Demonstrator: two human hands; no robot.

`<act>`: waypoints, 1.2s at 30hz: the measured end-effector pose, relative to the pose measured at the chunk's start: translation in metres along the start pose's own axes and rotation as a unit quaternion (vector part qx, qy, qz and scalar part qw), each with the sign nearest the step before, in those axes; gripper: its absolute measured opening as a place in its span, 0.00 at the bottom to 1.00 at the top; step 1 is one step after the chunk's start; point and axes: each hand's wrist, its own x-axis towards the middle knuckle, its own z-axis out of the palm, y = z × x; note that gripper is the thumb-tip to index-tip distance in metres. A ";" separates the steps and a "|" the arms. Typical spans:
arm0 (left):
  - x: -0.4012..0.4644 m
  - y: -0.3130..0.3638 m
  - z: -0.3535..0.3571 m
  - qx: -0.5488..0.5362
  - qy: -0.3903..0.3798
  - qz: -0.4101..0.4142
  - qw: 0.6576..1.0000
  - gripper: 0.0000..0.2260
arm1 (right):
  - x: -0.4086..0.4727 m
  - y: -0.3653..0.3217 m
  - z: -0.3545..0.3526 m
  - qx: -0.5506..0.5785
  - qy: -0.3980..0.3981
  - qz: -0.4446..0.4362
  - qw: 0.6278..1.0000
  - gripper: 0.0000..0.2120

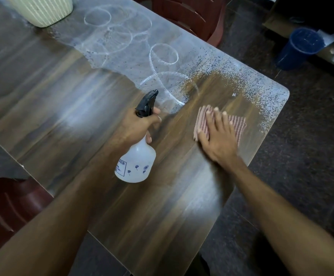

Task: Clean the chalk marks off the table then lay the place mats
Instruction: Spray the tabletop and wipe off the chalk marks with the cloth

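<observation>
Ribbed cream pot (pixel 40 8) on far edge, blue bucket (pixel 299 47) — floor, maroon chairs (pixel 198 14)

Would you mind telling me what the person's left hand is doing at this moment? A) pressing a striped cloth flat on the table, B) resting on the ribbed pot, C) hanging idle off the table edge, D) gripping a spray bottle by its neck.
D: the left hand grips the spray bottle at its neck, while the right hand presses the striped cloth.
</observation>
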 end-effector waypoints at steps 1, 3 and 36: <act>0.002 -0.002 -0.004 -0.002 -0.003 0.000 1.000 0.08 | 0.021 -0.004 -0.004 0.005 0.006 0.024 1.000 0.35; 0.004 -0.006 -0.012 -0.009 -0.007 0.001 1.000 0.08 | 0.056 -0.025 -0.008 0.017 0.008 0.037 0.999 0.36; 0.012 0.035 0.035 -0.043 0.052 -0.003 0.998 0.09 | 0.033 0.035 -0.015 -0.018 -0.039 -0.154 0.987 0.34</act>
